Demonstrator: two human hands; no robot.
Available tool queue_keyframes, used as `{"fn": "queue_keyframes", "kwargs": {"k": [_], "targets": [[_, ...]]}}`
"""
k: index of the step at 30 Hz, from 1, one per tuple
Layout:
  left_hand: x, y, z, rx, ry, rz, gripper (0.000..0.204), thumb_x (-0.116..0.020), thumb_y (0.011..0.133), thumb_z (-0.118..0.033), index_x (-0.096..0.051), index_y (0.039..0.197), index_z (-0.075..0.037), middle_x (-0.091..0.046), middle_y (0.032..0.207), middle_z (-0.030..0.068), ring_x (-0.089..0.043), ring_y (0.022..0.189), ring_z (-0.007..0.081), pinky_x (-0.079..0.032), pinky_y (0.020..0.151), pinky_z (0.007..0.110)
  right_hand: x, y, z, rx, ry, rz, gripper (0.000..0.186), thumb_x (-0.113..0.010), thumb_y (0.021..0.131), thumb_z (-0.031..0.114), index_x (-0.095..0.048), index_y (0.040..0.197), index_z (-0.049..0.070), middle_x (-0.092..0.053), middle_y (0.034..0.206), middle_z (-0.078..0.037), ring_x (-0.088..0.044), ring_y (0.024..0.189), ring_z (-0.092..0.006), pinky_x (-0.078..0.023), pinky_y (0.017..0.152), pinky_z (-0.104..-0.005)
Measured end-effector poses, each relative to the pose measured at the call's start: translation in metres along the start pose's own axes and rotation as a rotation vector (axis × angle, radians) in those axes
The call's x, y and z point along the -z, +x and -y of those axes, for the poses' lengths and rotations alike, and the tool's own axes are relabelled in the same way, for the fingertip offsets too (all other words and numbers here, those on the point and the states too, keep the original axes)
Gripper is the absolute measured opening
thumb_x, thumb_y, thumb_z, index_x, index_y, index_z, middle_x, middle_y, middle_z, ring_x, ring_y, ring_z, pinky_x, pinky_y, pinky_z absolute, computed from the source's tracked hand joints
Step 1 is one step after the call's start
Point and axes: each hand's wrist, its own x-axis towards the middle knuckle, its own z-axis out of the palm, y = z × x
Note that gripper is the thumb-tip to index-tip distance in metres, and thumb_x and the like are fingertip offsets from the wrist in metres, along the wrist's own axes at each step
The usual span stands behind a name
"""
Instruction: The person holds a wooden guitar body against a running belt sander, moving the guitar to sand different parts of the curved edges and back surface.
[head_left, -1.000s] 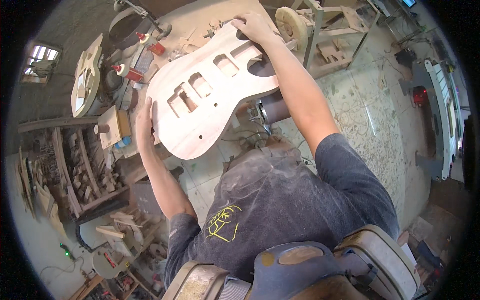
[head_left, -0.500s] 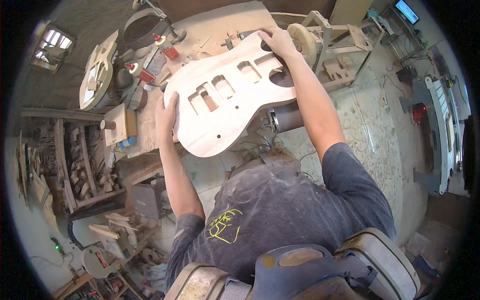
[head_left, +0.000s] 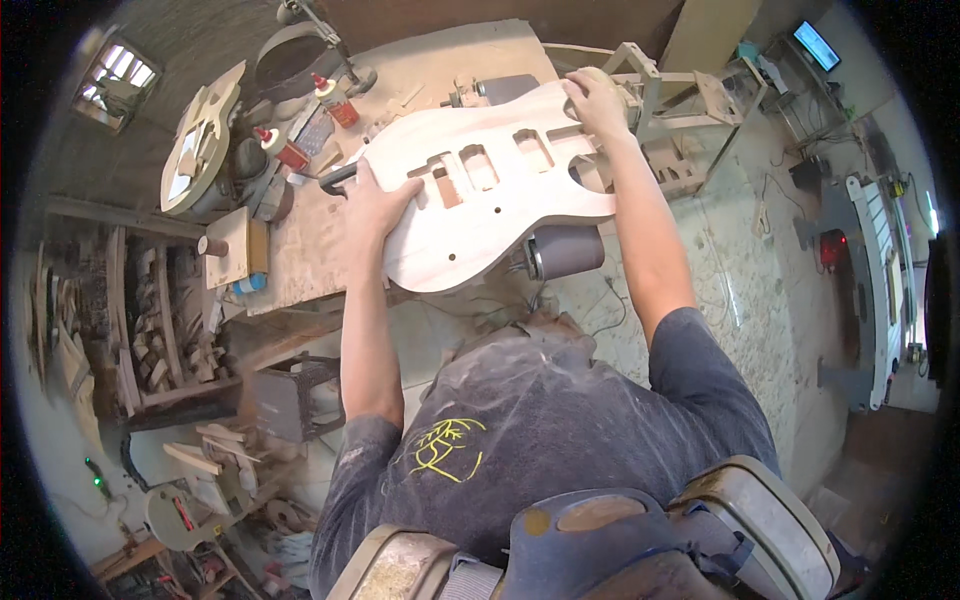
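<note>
A pale, unfinished electric guitar body [head_left: 470, 215] is held tilted in front of me, above the near edge of the workbench. Several rectangular pockets are cut into its face, along with two small round holes. My left hand [head_left: 378, 205] grips its left end, thumb lying on the face and the other fingers over the edge. At the far right, by the horn and neck cutaway, my right hand [head_left: 600, 108] is closed round the rim. A dark curved piece [head_left: 338, 180] shows beside my left fingers. Partly covered by the body is a brown sanding drum [head_left: 567, 252].
On the bench [head_left: 470, 48] stand two red-and-white glue bottles [head_left: 336, 103] and a lamp [head_left: 322, 30]. Another guitar body [head_left: 203, 140] leans at the left, near a wooden box [head_left: 240, 248]. A second roller [head_left: 508, 90] lies behind the held body. Wood scraps [head_left: 160, 350] fill a left-hand rack.
The guitar body has shifted right with both hands. My left hand has moved from its side edge further over the face. The dark curved piece has come into sight.
</note>
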Motion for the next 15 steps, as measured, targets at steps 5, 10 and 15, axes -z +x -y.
{"fn": "queue_keyframes", "kwargs": {"k": [5, 10, 15], "targets": [[-0.021, -0.002, -0.046, -0.062, -0.003, -0.007, 0.11, -0.073, 0.07, -0.054, -0.03, 0.153, 0.003, -0.045, 0.139, 0.0398, -0.057, 0.121, 0.0489, -0.047, 0.104, 0.049, 0.04, 0.001, -0.036, -0.025, -0.11, -0.005, 0.041, -0.062, 0.096, 0.036, -0.069, 0.124, 0.006, -0.068, 0.124, -0.016, -0.064, 0.116, -0.0308, -0.047, 0.102, -0.0375], [-0.059, -0.008, -0.084, -0.169, 0.035, -0.016, 0.109, -0.071, 0.074, -0.057, -0.03, 0.152, 0.007, -0.033, 0.147, 0.0391, -0.049, 0.129, 0.0492, -0.043, 0.109, 0.047, 0.09, -0.003, -0.077, -0.008, -0.116, -0.028, 0.043, -0.062, 0.094, 0.037, -0.07, 0.118, 0.002, -0.068, 0.118, -0.02, -0.064, 0.114, -0.0351, -0.048, 0.099, -0.0413], [-0.083, -0.003, -0.125, -0.225, 0.098, -0.006, 0.102, -0.069, 0.077, -0.055, -0.033, 0.152, 0.004, -0.036, 0.149, 0.0361, -0.046, 0.134, 0.0472, -0.04, 0.111, 0.047, 0.14, -0.007, -0.121, -0.406, 0.378, -0.023, 0.032, -0.073, 0.09, 0.023, -0.073, 0.114, 0.002, -0.07, 0.101, -0.008, -0.068, 0.088, -0.0189, -0.055, 0.077, -0.0318]]}}
